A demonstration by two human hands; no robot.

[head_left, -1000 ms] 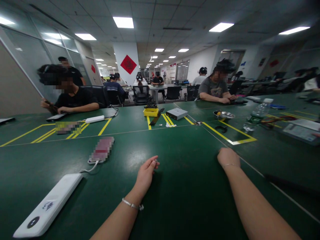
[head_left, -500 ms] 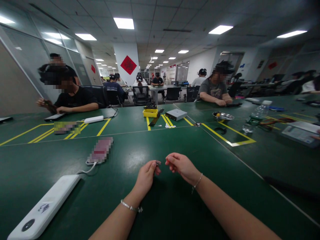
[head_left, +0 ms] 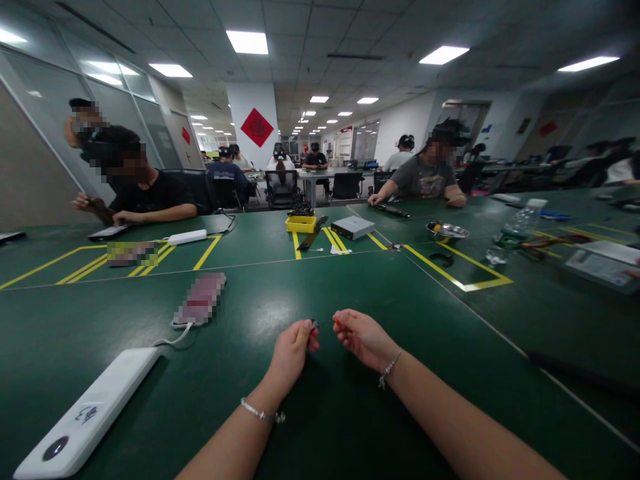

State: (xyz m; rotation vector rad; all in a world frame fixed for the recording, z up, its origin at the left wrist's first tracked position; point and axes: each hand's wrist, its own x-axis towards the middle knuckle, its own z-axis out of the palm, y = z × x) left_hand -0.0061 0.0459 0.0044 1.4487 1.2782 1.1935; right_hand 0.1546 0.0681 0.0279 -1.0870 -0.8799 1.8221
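Just over the green table, my left hand is closed, its thumb and forefinger pinching a small dark, metallic-looking piece. Its kind is too small to make out. A short gap to the right, my right hand is closed in a pinch on a tiny red-orange piece, mostly hidden by the fingertips. The two pieces are apart. Each wrist wears a bracelet.
At left lie a white power bank and a phone joined by a cable. Farther off are a yellow tray, a grey metal box, a metal bowl and a plastic bottle. People sit across the table.
My hands stay nearly still; the gap between the fingertips is slightly wider. Across the table at right, a person's arm has reached out to the left beside a dark tool.
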